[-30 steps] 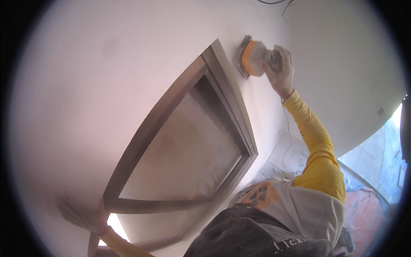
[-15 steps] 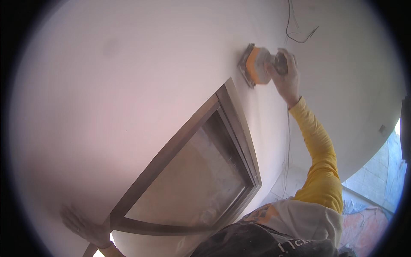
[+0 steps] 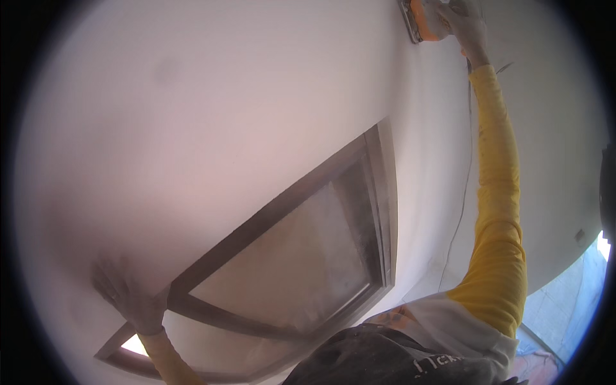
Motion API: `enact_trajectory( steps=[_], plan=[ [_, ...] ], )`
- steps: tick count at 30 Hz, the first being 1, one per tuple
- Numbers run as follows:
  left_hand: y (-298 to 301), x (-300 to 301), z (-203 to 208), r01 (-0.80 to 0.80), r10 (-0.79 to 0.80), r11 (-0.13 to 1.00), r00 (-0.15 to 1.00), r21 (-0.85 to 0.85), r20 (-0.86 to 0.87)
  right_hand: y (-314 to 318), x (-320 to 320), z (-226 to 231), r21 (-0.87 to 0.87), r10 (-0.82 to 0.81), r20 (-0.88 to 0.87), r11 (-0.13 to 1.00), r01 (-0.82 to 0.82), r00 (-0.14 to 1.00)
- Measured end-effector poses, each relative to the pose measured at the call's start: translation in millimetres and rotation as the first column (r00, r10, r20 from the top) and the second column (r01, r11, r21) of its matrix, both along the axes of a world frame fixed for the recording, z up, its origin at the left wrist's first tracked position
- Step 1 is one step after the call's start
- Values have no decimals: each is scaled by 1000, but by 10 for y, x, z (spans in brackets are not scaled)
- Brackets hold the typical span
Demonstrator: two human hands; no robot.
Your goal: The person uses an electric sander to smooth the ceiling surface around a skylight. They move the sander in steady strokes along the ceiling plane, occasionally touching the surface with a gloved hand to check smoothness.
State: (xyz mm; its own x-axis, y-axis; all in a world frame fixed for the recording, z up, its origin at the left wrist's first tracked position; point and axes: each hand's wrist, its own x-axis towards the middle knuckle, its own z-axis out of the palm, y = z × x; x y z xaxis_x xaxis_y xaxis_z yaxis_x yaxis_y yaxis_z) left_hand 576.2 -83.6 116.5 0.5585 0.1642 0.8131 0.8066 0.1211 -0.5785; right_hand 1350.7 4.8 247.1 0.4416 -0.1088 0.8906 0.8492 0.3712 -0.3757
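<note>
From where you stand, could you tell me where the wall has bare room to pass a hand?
The wall is bare between the window frame and the orange sander in the right hand. It is tight only low left, where the left hand rests by the frame.

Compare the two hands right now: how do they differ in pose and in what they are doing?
The right hand is stretched high up the wall at full reach, while the left hand sits low beside the window frame. The right hand grips an orange sander; the left hand holds nothing. The right hand's fingers curl around the tool, whereas the left hand's fingers spread flat against the white wall. Both are dusty pale and extend from yellow sleeves.
</note>
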Motion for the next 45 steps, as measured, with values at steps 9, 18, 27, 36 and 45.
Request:
enact_trajectory(
  steps=[9, 18, 27, 36, 45],
  plan=[
    [147, 275, -196, 9, -21, 994, 994, -112, -105, -580, -1902, -1059, 119, -143, 504, 988, 96, 852],
    [22, -559, 41, 97, -97, 993, 995, -67, -6, -479, -1606, -1750, 18, -74, 411, 997, 73, 909],
    [-57, -1868, -137, -77, -2, 982, 910, 172, 415, -719, -2943, -1714, 87, -142, 634, 990, 112, 760],
    [40, -1767, -366, -104, -20, 988, 645, 114, 764, -985, -4470, -816, 220, -188, 795, 975, 14, 577],
    [217, -1772, -351, -77, -125, 977, 547, 199, 827, -1363, -6046, 314, 80, -76, 828, 997, 18, 555]
  ],
)
